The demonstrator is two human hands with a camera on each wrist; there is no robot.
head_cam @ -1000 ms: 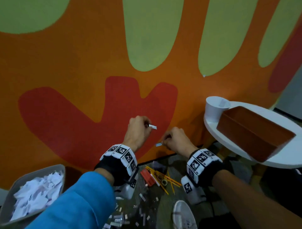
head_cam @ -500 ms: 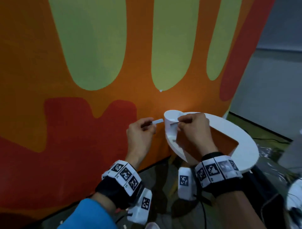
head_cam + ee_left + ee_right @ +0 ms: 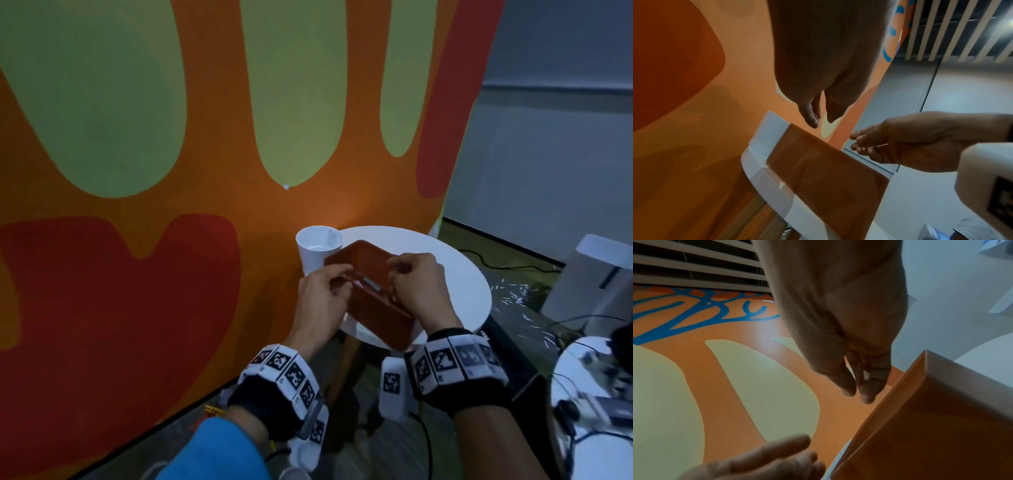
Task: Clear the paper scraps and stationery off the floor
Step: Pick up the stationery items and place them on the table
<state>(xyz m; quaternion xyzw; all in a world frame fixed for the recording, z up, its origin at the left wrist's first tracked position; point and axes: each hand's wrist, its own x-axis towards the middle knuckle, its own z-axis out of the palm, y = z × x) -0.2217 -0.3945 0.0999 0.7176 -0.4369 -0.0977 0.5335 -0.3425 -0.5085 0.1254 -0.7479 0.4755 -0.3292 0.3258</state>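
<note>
The inside of the brown box [image 3: 370,308] was mostly hidden by both hands; whether anything was pinched could not be told.

round white table [image 3: 459,270] bears cup [image 3: 313,255], seemingly orange box [image 3: 373,308].

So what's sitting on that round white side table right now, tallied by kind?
White paper cup: 1
Brown open box: 1
Small white items lying inside the box, too blurred to count.
Total standing on the round white table: 2
</note>
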